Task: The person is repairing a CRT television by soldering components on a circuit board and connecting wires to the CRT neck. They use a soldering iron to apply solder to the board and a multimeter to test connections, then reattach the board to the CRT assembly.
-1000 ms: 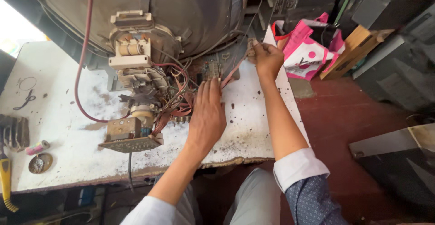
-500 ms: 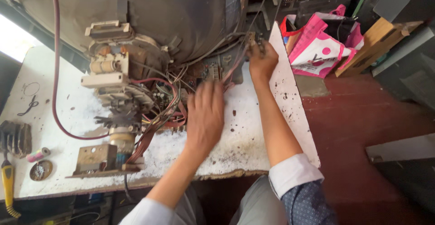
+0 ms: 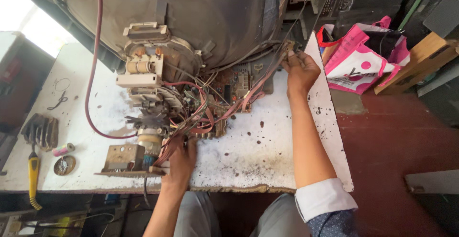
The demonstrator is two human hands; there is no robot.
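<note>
An old tube television [image 3: 191, 12] lies with its back open on a stained white bench [image 3: 248, 151]. Its tube neck [image 3: 143, 70], a tangle of coloured wires [image 3: 201, 115] and a small circuit board [image 3: 126, 158] spill out toward me. My left hand [image 3: 180, 158] rests low at the wire bundle beside the small board, fingers curled among the wires. My right hand [image 3: 300, 70] reaches to the set's right rear corner and pinches a thin wire or lead there. A green main board [image 3: 239, 86] lies between the two hands.
At the bench's left end lie a yellow-handled tool [image 3: 32, 172], a small spool [image 3: 63, 149], a round tin [image 3: 64, 165], a dark finned part [image 3: 40, 131] and scissors [image 3: 58, 101]. A pink and white bag [image 3: 358, 58] and wooden boxes [image 3: 416, 60] stand on the red floor to the right.
My left hand has dropped from the middle of the board area down and left to the wire bundle by the small board. My right hand stays at the right rear corner. The view shifted.
</note>
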